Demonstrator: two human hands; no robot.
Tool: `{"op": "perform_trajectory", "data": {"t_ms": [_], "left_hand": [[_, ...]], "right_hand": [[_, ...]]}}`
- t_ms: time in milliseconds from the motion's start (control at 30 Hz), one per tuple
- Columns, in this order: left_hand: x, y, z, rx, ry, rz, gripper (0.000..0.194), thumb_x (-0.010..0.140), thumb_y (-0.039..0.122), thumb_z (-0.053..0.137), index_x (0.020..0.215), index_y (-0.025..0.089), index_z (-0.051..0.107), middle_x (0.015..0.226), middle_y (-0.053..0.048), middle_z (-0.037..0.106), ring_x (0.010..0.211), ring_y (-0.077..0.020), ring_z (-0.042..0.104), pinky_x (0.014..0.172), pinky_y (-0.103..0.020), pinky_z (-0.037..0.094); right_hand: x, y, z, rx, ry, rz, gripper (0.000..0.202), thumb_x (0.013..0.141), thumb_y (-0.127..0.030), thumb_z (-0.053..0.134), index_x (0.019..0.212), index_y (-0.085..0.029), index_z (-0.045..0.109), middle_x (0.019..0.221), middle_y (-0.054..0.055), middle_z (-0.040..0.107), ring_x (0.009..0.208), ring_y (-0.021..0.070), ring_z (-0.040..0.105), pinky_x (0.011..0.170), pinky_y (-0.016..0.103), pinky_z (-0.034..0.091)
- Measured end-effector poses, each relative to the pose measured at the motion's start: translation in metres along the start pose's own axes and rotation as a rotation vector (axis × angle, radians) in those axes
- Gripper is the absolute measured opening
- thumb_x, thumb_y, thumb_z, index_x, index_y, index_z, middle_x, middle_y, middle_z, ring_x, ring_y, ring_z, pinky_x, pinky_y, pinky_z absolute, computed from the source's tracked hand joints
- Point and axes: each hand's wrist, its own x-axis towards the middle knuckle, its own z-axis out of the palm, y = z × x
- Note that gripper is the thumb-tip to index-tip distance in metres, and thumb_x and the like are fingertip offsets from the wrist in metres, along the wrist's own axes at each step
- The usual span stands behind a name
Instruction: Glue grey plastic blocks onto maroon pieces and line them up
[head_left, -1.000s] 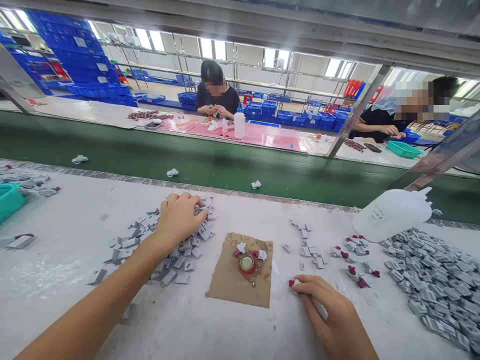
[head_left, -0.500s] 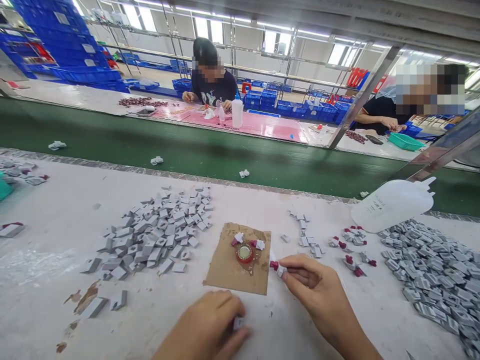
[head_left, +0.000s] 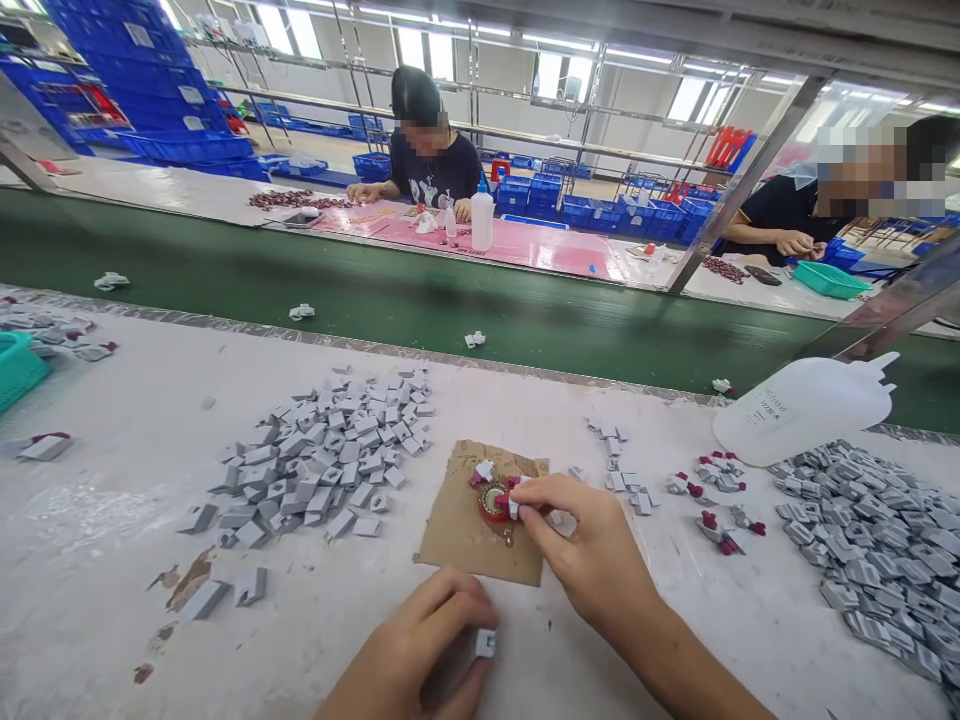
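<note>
A white worktable point(head_left: 300, 650), its surface worn through to brown patches point(head_left: 192, 582) at the near left, carries a broad heap of grey blocks point(head_left: 322, 450) left of centre, with two loose blocks point(head_left: 205, 600) nearer. Right of the heap lies a sheet of brown cardboard point(head_left: 457, 545); beyond its right edge come a short trail of grey pieces point(head_left: 621, 481), scattered grey-and-maroon pieces point(head_left: 720, 472), and a large grey pile point(head_left: 877, 560) beside a translucent white bottle point(head_left: 802, 405). A teal basket point(head_left: 21, 368) rests at the far left.

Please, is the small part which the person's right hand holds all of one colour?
No, the small part in the right hand shows a maroon end and a pale grey body.
</note>
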Motion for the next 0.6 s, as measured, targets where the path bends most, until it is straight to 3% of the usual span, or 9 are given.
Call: {"op": "perform_trajectory", "data": {"t_ms": [133, 367, 467, 600], "left_hand": [[0.007, 0.006, -0.004, -0.059, 0.013, -0.053, 0.013, 0.091, 0.022, 0.067, 0.100, 0.031, 0.071, 0.091, 0.000, 0.077, 0.079, -0.0203, 0.072, 0.077, -0.028, 0.059], [0.030, 0.010, -0.017, -0.231, 0.021, -0.068, 0.012, 0.098, 0.026, 0.068, 0.106, 0.031, 0.076, 0.098, 0.000, 0.077, 0.082, -0.0177, 0.073, 0.077, -0.027, 0.061], [0.042, 0.014, -0.021, -0.351, 0.075, -0.174, 0.014, 0.099, 0.037, 0.073, 0.110, 0.030, 0.077, 0.104, -0.003, 0.080, 0.091, -0.0209, 0.076, 0.083, -0.030, 0.063], [0.057, 0.022, -0.020, -0.534, 0.089, -0.276, 0.028, 0.095, 0.048, 0.078, 0.115, 0.027, 0.078, 0.110, -0.006, 0.083, 0.105, -0.0259, 0.077, 0.095, -0.037, 0.063]], "right_hand": [[0.001, -0.002, 0.000, -0.034, -0.003, -0.018, 0.023, 0.096, -0.018, 0.066, 0.098, -0.027, 0.087, 0.103, 0.006, 0.088, 0.097, 0.0278, 0.083, 0.083, 0.040, 0.064], [0.003, -0.007, 0.000, 0.009, 0.001, 0.044, 0.020, 0.094, -0.022, 0.067, 0.094, -0.025, 0.087, 0.095, 0.006, 0.086, 0.086, 0.0251, 0.078, 0.079, 0.039, 0.061], [0.001, -0.007, -0.003, 0.233, 0.039, 0.190, 0.012, 0.090, -0.032, 0.079, 0.095, -0.026, 0.088, 0.099, 0.007, 0.088, 0.095, 0.0275, 0.081, 0.087, 0.040, 0.064], [-0.005, -0.003, -0.005, 0.598, 0.044, 0.387, 0.029, 0.078, -0.047, 0.097, 0.098, -0.027, 0.090, 0.108, 0.008, 0.090, 0.104, 0.0291, 0.082, 0.096, 0.040, 0.065]]}}
